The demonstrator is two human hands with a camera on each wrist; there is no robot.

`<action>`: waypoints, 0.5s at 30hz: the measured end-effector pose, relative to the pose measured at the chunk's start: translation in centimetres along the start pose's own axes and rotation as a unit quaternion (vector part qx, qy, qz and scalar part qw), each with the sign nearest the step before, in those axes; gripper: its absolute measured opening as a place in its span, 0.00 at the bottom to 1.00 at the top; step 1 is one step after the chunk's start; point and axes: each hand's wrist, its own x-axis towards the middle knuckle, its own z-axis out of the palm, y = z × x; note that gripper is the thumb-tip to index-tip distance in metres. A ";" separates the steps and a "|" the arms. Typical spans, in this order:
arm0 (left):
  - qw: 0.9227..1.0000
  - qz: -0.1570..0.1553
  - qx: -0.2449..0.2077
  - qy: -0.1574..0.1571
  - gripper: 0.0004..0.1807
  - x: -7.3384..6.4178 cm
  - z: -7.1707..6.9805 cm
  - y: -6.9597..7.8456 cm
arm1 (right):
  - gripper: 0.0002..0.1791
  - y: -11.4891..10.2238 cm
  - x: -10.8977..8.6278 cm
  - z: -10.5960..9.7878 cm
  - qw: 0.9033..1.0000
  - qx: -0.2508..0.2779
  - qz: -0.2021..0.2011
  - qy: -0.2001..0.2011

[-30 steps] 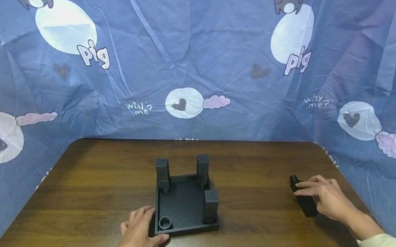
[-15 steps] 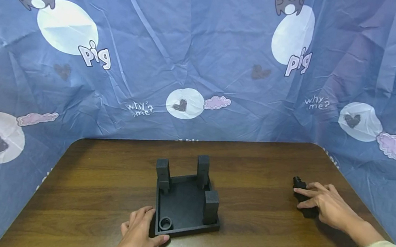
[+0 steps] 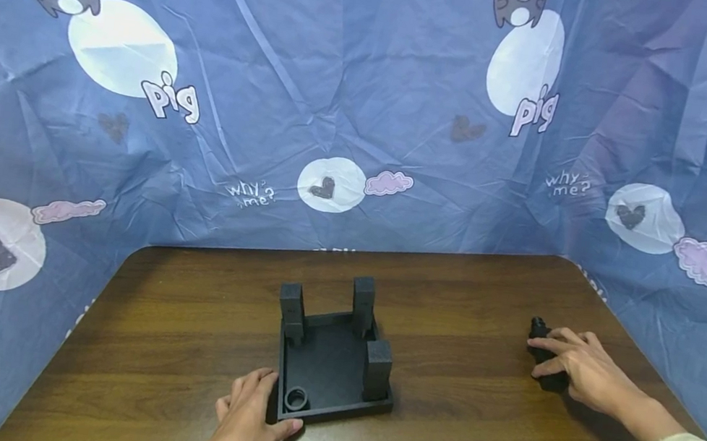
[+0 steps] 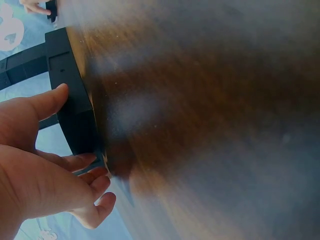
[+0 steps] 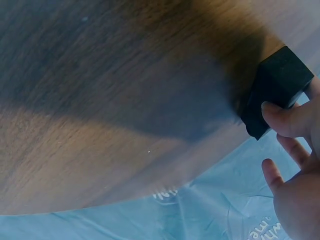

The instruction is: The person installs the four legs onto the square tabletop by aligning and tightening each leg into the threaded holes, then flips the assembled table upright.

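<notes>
A small black tabletop (image 3: 327,363) lies upside down on the wooden table, with raised edges. Three square legs stand at its corners, and a round ring socket (image 3: 296,398) sits at the near left corner. My left hand (image 3: 248,412) grips that corner, thumb at the front edge and fingers along the left side. In the left wrist view the thumb presses the tabletop's side (image 4: 75,112). Over on the right, my right hand (image 3: 588,371) pinches a loose black table leg (image 5: 280,75) lying on the table. Its narrow threaded end (image 3: 538,325) points away; the hand hides part of it.
The brown wooden table (image 3: 198,319) has rounded far corners. A blue printed cloth (image 3: 244,91) hangs behind and along both sides. The right hand is close to the table's right edge. Bare wood separates the loose leg from the tabletop.
My right hand has spread its fingers across the loose leg, and the leg has shifted slightly right and turned a little straighter. The left hand and the tabletop stay put.
</notes>
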 end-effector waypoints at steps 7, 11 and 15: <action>1.000 -0.006 -0.005 -0.003 0.45 0.0 0.0 0.0 | 0.37 -0.4 0.0 0.1 1.000 -0.008 0.002 0.007; 1.000 -0.002 -0.005 -0.001 0.45 0.0 0.0 0.0 | 0.37 -0.4 0.1 0.1 1.000 -0.011 -0.002 0.024; 1.000 -0.004 -0.007 0.000 0.45 -0.1 0.0 0.0 | 0.39 -0.4 0.4 0.0 0.999 -0.017 -0.001 0.035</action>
